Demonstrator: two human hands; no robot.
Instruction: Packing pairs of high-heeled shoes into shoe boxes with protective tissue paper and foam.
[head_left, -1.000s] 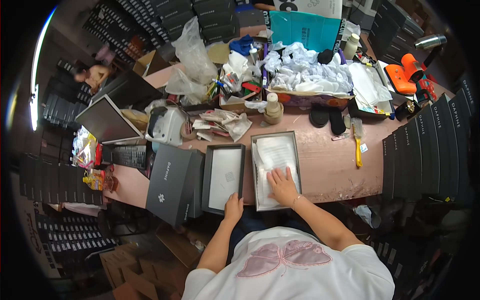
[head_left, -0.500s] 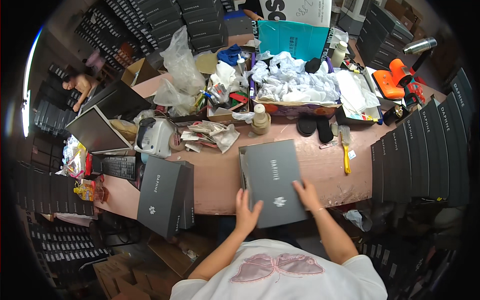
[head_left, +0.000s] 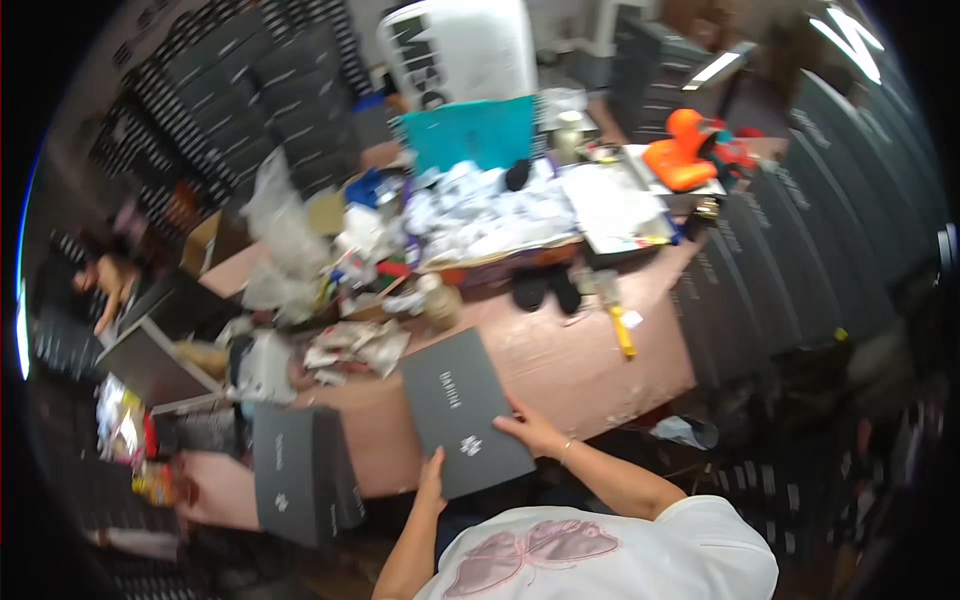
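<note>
A dark grey shoebox (head_left: 464, 415), lidded and with pale print on top, is tilted a little at the front of the pink table (head_left: 590, 380). My left hand (head_left: 431, 483) grips its near left edge, with the fingers mostly hidden by the box side. On its right side, my right hand (head_left: 532, 430) holds the box, thumb lying over the lid. Whether the box rests on the table or is lifted, I cannot tell. To the left, another grey shoebox (head_left: 285, 470) stands at the table's front edge with one more behind it.
Tall stacks of grey shoeboxes (head_left: 790, 250) rise on the right. A carton of crumpled white paper (head_left: 490, 215) is at the back. A yellow-handled brush (head_left: 622, 332), black round pads and an orange tool (head_left: 682, 160) lie beyond. A monitor (head_left: 160, 365) stands left; another person (head_left: 112, 285) sits far left.
The whole view has swung and blurred. Both hands and the shoebox are further left in the picture; the left hand now grips the box's near edge and the lid looks squarely on.
</note>
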